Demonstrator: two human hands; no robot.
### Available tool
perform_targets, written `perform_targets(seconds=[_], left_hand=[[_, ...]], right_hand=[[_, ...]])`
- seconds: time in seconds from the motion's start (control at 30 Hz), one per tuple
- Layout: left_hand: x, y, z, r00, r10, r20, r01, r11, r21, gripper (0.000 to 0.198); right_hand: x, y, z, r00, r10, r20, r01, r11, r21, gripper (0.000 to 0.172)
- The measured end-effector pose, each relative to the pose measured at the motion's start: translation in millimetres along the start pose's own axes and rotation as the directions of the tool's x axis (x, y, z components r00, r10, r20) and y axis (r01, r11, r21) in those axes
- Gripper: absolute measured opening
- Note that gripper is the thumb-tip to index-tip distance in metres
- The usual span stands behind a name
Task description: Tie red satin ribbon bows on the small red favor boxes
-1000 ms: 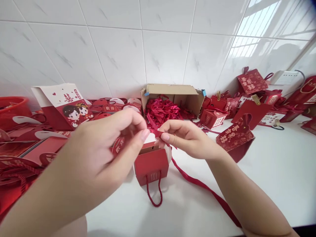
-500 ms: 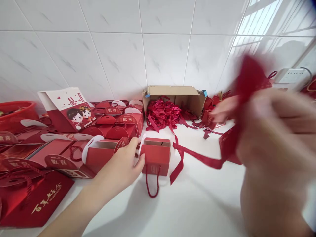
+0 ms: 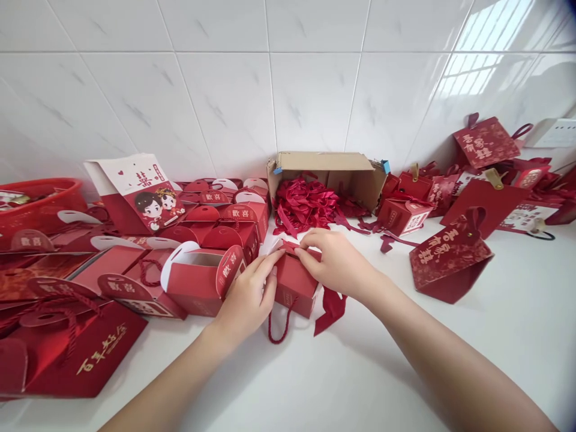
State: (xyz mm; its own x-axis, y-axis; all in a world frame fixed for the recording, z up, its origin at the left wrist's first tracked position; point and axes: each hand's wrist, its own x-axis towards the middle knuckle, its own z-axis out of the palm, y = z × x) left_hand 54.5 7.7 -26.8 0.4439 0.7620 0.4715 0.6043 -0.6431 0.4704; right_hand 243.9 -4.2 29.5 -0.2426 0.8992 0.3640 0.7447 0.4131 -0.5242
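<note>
A small red gift box [image 3: 294, 285] with a cord handle [image 3: 279, 336] stands on the white table, turned at an angle to me. My left hand [image 3: 249, 294] grips its left side, thumb on the front and fingers at the top edge. Over the top edge bends my right hand [image 3: 335, 261], its thumb and index finger closed together there. A bit of red shows between the two hands' fingertips; whether it is a flap or something else I cannot tell. Beside the box, below my right wrist, lies the end of a red ribbon [image 3: 332, 309].
Rows of red gift boxes [image 3: 193, 282] crowd the left, with a printed box [image 3: 139, 201] and a red basin [image 3: 49, 207] behind. At the back a cardboard carton [image 3: 324, 161] holds a ribbon heap [image 3: 306, 204]. More boxes [image 3: 450, 258] stand at right, before a tiled wall [image 3: 315, 102].
My right hand has come left and down from the right side, where it held a blurred red thing, to the box's top. The box has turned slightly. The camera view has shifted.
</note>
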Motion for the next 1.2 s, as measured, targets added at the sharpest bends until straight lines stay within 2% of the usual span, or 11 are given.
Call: perform_targets(seconds=[0.47,0.63,0.93,1.1,1.2], left_hand=[[-6,10,-2.0,0.999,0.022,0.044,-0.022,1.0,-0.002,0.037],[-7,10,-0.8,0.998,0.026,0.057,-0.026,1.0,-0.012,0.036],[-11,15,-0.6,0.992,0.104,0.072,-0.104,0.995,0.002,0.039],[-16,20,1.8,0.986,0.151,0.065,-0.153,0.988,0.035,0.039],[-20,22,3.3,0.986,0.158,0.041,-0.159,0.987,0.007,0.038]], right_hand=[[-9,-16,-13,0.991,-0.008,0.136,0.012,1.0,-0.029,0.021],[-11,-18,-17,0.985,-0.011,0.174,0.024,0.997,-0.071,0.026],[-10,-15,-19,0.987,0.025,0.161,-0.015,0.998,-0.059,0.023],[-10,-14,-19,0.987,-0.035,0.159,0.039,0.999,-0.021,0.022],[-10,-11,-23,0.986,-0.022,0.168,0.026,1.0,-0.018,0.022]])
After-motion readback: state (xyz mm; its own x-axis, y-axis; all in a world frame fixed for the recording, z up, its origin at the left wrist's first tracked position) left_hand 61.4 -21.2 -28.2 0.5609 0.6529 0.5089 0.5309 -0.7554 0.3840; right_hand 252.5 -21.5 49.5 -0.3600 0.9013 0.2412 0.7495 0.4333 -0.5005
